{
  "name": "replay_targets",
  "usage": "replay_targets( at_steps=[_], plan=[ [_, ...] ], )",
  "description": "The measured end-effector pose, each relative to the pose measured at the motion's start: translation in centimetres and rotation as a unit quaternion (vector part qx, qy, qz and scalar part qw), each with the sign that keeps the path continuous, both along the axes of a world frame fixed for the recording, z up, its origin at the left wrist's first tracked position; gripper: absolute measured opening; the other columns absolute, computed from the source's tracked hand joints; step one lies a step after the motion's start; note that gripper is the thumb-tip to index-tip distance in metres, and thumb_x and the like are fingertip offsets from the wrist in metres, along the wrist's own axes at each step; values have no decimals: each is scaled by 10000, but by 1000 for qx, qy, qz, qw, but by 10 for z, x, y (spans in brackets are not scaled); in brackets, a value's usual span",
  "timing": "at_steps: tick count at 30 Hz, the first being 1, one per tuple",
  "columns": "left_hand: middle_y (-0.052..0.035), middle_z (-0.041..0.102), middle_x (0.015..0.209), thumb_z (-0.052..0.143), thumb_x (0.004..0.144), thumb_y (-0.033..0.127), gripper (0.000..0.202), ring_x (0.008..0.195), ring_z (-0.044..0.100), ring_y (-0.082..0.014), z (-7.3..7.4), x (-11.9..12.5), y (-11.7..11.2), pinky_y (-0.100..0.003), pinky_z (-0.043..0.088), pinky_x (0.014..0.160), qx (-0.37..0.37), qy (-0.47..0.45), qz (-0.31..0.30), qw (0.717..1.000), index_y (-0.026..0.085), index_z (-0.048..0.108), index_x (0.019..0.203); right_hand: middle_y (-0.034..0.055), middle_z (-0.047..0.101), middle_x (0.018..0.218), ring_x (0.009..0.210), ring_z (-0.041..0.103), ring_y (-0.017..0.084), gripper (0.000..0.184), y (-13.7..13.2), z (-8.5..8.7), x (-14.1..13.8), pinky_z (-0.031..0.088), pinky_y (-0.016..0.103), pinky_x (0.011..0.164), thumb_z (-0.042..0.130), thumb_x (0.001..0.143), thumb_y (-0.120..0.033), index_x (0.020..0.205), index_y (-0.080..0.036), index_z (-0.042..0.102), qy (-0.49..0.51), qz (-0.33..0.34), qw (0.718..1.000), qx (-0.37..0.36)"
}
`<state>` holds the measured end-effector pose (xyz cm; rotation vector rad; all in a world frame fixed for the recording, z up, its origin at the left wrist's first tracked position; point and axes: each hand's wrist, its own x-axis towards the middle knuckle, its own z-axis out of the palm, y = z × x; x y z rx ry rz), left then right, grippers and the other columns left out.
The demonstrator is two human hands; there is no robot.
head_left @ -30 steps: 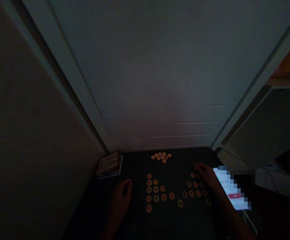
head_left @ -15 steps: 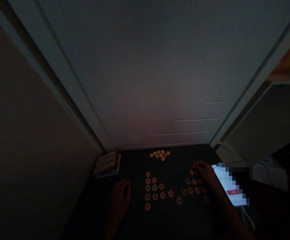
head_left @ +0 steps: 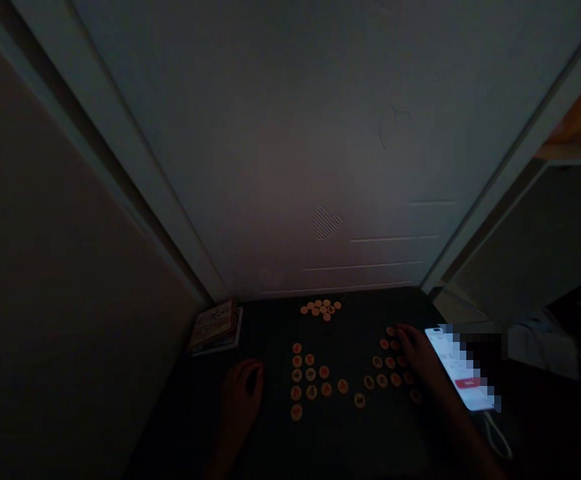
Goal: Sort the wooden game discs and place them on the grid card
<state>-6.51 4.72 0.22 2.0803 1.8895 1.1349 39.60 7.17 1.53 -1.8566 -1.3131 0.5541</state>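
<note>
Round wooden xiangqi pieces with red or dark characters lie on the dark tabletop. A stepped left group [head_left: 311, 392] and a slanting right group [head_left: 389, 363] are joined by a few pieces between them. My right hand [head_left: 417, 350] is at the top of the right group, its fingertips just beside the uppermost piece [head_left: 391, 331]. Its fingers look stretched out with nothing visible in them, and the wrist covers the area to the right. Left of the pieces, my left hand [head_left: 241, 393] rests on the table, thumb and fingers curled into a loop around a dark gap.
A loose cluster of pale pieces [head_left: 319, 309] lies near the wall. Stacked books or boxes [head_left: 214, 327] stand at the back left corner. A lit phone [head_left: 457, 370] with a white cable [head_left: 495, 437] lies at the right edge. The pale panel [head_left: 270, 167] rises behind the table.
My right hand has drawn slightly right, off the uppermost piece of the right group, which now shows fully. My left hand has stayed in place.
</note>
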Motion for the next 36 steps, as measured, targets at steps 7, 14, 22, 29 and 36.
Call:
replay_targets(
  at_steps=[7,14,22,29,36],
  plan=[
    [-82,714,1061,530,943,448,293,1025,668,-270,5,5,1,-472,539,946,-9,-42,-4,999,226,712,1005,106,723,1163,1077,666,291,473,-25,21,-11,524,423,912,546,880,-544,1169,-203,702,13,-20,1000,4],
    [-66,707,1101,548,949,370,228,1066,658,-241,37,48,39,-432,531,977,-6,-49,-90,995,237,707,1043,95,740,1128,1034,689,283,468,-30,40,-28,535,443,915,544,894,-576,1143,-223,723,28,7,999,33],
    [-90,673,1225,485,988,359,301,1182,603,-244,61,103,123,-442,473,1055,-28,33,-213,976,219,645,1200,94,759,1073,994,711,275,412,-45,36,-27,557,408,877,594,887,-567,1067,-230,749,61,65,995,41],
    [-132,583,1412,524,960,508,526,1313,516,-284,34,147,157,-473,375,1133,-64,99,-279,953,195,558,1381,79,762,1068,957,715,271,418,-53,49,-20,570,386,830,580,892,-581,1063,-241,754,78,52,995,23],
    [-74,475,1537,508,955,567,534,1439,358,-338,21,167,152,-614,177,1188,-82,152,-300,938,336,506,1436,76,757,1106,1039,699,282,398,-49,39,-9,546,424,922,624,869,-559,1083,-247,748,101,31,994,41]
  ],
)
